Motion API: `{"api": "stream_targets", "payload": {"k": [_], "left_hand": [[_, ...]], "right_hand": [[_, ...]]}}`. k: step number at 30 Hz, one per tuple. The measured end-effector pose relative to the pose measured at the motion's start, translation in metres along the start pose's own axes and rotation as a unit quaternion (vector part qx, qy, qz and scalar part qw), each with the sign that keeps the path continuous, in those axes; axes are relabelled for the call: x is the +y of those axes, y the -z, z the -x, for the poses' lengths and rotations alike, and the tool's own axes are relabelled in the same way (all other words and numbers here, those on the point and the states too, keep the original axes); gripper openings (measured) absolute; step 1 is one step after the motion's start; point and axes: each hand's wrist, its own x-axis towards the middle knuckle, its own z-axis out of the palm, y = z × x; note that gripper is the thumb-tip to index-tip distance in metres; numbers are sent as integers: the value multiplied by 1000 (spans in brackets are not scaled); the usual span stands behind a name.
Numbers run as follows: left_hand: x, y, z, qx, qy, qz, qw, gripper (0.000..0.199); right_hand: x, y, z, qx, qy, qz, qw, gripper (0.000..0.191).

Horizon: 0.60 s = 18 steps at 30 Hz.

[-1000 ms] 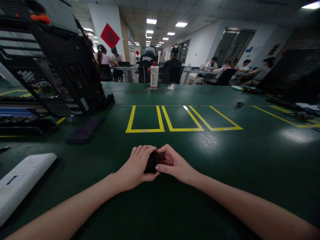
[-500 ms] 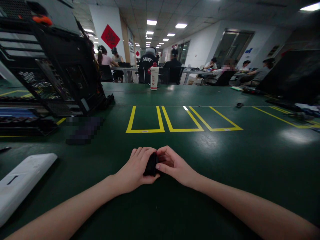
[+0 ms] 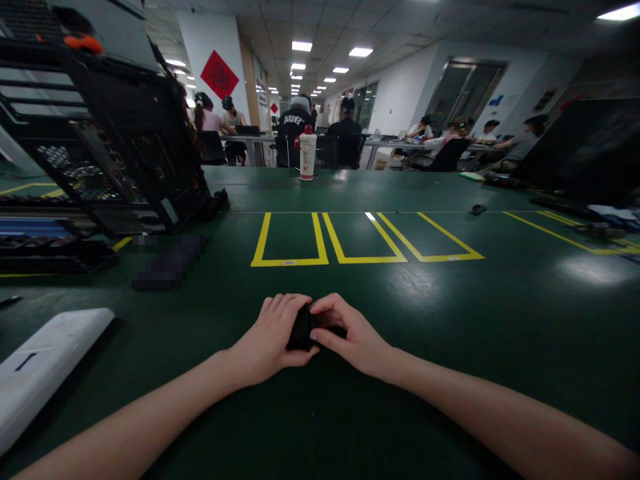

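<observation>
A small black box-like object (image 3: 299, 329) sits between my hands, low over the green table (image 3: 320, 427). My left hand (image 3: 270, 337) is wrapped round it from the left, fingers over the far side and thumb along the near side. From the right, my right hand (image 3: 353, 337) pinches its right edge with curled fingers and thumb. Much of the object is hidden by the fingers, so its exact kind does not show.
Yellow tape frames (image 3: 290, 263) mark the table ahead of my hands. An open computer case (image 3: 125, 147) stands at the left, with a white device (image 3: 50, 367) nearer me. A paper cup (image 3: 307, 157) stands at the far edge. Several people sit at tables beyond.
My right hand's fingers have shifted very slightly at the black object's right edge. My left hand keeps the same hold, and the rest stays put.
</observation>
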Motion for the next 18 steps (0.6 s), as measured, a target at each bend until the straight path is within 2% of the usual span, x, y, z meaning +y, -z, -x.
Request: {"api": "stream_targets", "payload": {"k": [7, 10, 13, 15, 18], "left_hand": [[-1, 0, 1, -6, 3, 7, 1000, 57], [-1, 0, 1, -13, 5, 6, 1000, 57], [0, 1, 0, -5, -1, 4, 1000, 57], [0, 1, 0, -2, -2, 3, 1000, 57], [0, 0, -1, -2, -1, 1, 1000, 57]], "right_hand": [[-3, 2, 4, -17, 42, 86, 995, 32], [-2, 2, 4, -23, 44, 55, 997, 33], [0, 1, 2, -15, 24, 9, 1000, 24], [2, 0, 1, -6, 19, 4, 1000, 20], [2, -1, 1, -4, 24, 26, 999, 25]]}}
